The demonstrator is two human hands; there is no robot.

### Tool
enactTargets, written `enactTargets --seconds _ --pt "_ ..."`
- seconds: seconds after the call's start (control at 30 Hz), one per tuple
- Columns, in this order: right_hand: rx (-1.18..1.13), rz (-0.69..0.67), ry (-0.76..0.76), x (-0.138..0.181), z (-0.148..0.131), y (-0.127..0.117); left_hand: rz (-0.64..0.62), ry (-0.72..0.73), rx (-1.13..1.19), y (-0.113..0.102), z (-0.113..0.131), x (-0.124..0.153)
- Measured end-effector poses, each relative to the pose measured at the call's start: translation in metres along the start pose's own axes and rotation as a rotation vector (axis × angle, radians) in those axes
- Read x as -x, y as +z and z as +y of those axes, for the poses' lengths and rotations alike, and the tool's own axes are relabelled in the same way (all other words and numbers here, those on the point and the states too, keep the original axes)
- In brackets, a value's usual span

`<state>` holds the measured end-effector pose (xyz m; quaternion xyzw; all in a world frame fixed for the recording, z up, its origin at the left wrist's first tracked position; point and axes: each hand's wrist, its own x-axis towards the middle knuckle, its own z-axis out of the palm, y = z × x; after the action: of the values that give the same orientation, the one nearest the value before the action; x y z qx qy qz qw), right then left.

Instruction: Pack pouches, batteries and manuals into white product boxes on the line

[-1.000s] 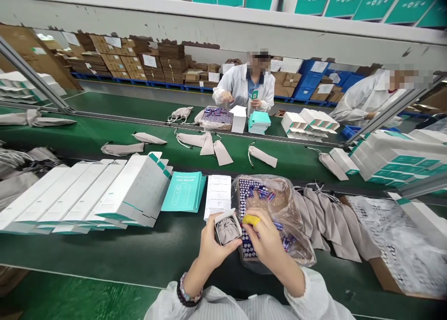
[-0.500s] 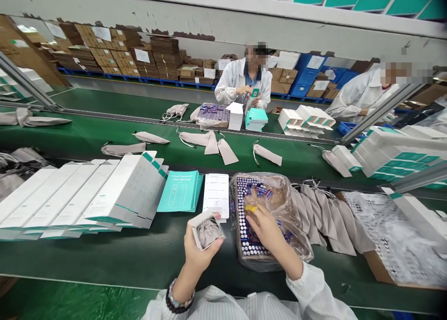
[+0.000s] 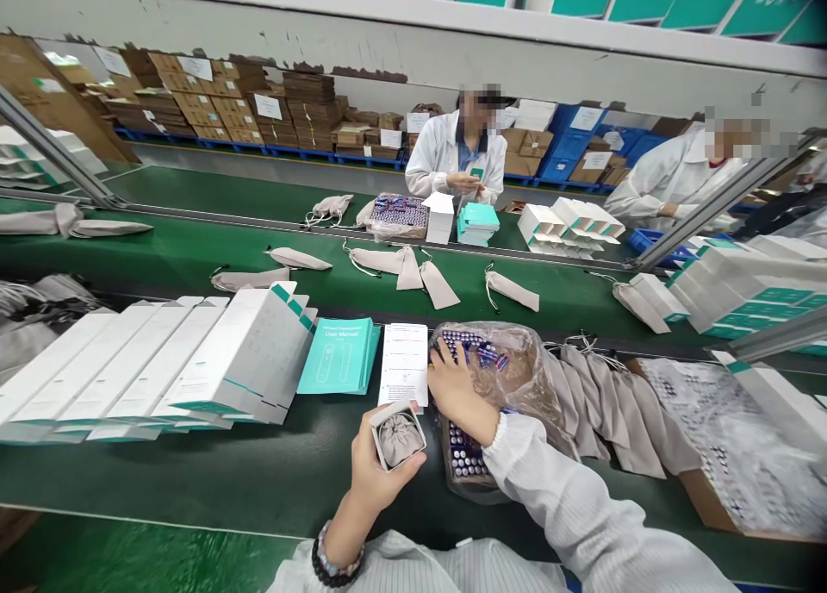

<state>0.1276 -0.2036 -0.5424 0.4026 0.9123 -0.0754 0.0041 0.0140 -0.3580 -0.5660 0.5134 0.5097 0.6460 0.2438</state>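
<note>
**Gripping an open box [image 3: 393, 413] in left hand [image 3: 378, 477], right hand [image 3: 456, 384] laid on batteries [image 3: 466, 459]**

Head view, sole view:

- Observed left hand low at centre, thumb and fingers clamped round the small white box, open end turned up toward camera
- Found grey drawstring pouch [image 3: 401, 440] tucked inside box, filling the opening
- Noted box held over green bench [image 3: 194, 481], just below printed leaflet [image 3: 404, 365]; contact with leaflet not discernible
- Observed right hand just right of box, palm down inside plastic-lined tray [image 3: 549, 377], fingers slightly apart and resting on the upright batteries near tray's far left corner
- Cannot tell whether any battery is pinched under those fingers
- Logged white sleeve [image 3: 568, 498] crossing tray's near edge
- Logged teal user manuals [image 3: 339, 354] left of leaflet, then a fanned row of long white cartons [image 3: 161, 369] further left
- Logged heap of grey pouches [image 3: 600, 403] touching tray's right side
- Noted conveyor belt [image 3: 194, 252] beyond bench, with loose pouches [image 3: 439, 284] scattered along it
- Noted two people in white coats across belt: one [image 3: 462, 153] facing, hands together at chest; another [image 3: 672, 188] far right, bent over
</note>
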Motion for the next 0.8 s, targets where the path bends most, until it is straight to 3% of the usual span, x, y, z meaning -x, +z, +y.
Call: enactTargets --seconds 0.17,0.27,0.37,0.47,0.53,0.63,0.8 --pt "-0.02 0.083 0.052 0.025 0.01 -0.038 -0.011 -0.04 -0.028 0.002 -0.002 -0.003" --pt "-0.214 0.279 0.092 0.056 0.008 -0.073 0.042 -0.108 -0.043 0.011 0.0 -0.004" --pt "-0.52 0.494 -0.002 0.087 -0.012 -0.09 0.114 -0.166 -0.068 0.023 0.006 -0.007" --pt "-0.558 0.583 -0.136 0.102 -0.038 -0.076 0.143 -0.184 -0.119 0.032 0.015 -0.011" --pt "-0.625 0.573 -0.116 0.103 -0.048 -0.057 0.143 -0.178 -0.146 0.034 0.018 -0.013" --pt "-0.958 0.521 -0.007 0.1 -0.051 -0.033 0.139 -0.167 -0.145 0.035 0.017 -0.013" --pt "-1.499 0.419 -0.012 0.091 -0.05 -0.022 0.146 -0.15 -0.121 0.035 0.009 -0.01"
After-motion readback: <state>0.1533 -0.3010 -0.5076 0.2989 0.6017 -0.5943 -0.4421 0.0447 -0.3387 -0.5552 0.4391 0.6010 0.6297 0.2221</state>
